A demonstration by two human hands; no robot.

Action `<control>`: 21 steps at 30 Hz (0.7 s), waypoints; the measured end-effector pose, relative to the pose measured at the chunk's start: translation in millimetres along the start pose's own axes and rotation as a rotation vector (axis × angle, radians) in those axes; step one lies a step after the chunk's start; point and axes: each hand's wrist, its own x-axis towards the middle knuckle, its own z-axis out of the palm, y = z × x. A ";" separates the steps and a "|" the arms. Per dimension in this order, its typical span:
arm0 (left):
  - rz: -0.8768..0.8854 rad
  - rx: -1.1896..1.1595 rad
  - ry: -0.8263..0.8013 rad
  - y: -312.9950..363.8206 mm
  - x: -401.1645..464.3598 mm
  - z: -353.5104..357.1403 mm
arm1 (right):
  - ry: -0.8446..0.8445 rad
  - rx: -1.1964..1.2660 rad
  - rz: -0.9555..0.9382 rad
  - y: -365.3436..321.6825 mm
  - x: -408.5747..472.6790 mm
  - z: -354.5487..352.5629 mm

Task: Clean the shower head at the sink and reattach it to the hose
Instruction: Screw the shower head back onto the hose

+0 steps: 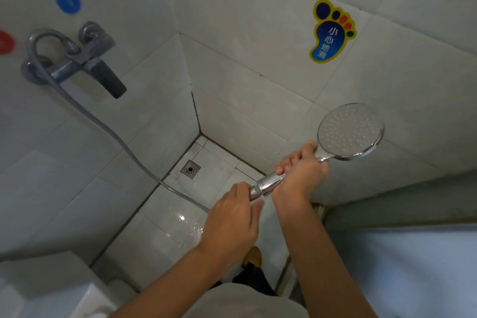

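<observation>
A chrome shower head (350, 131) with a round nozzle face points up and to the right, in front of the white tiled wall. My right hand (300, 171) grips its chrome handle just below the face. My left hand (233, 217) pinches the metal nut at the handle's lower end, where the grey hose (113, 134) meets it. From there the hose runs up and left to the wall mixer tap (82, 59). The joint itself is partly hidden by my left fingers.
A floor drain (190, 168) sits in the corner of the wet tiled floor. A foot-shaped warning sticker (331, 31) is on the right wall. Blue and red dots mark the left wall above the tap. A white fixture (77, 299) is at bottom left.
</observation>
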 end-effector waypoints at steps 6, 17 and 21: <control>-0.136 0.127 -0.005 -4.2 15.6 -1.3 | -0.099 -0.053 0.024 10.0 -2.7 0.0; -0.412 -0.889 -0.940 -0.1 35.1 -33.4 | -0.786 0.212 0.399 0.0 29.6 -5.4; -0.428 -0.827 -0.860 3.4 38.5 -32.4 | -0.770 0.165 0.371 -2.1 30.8 -1.3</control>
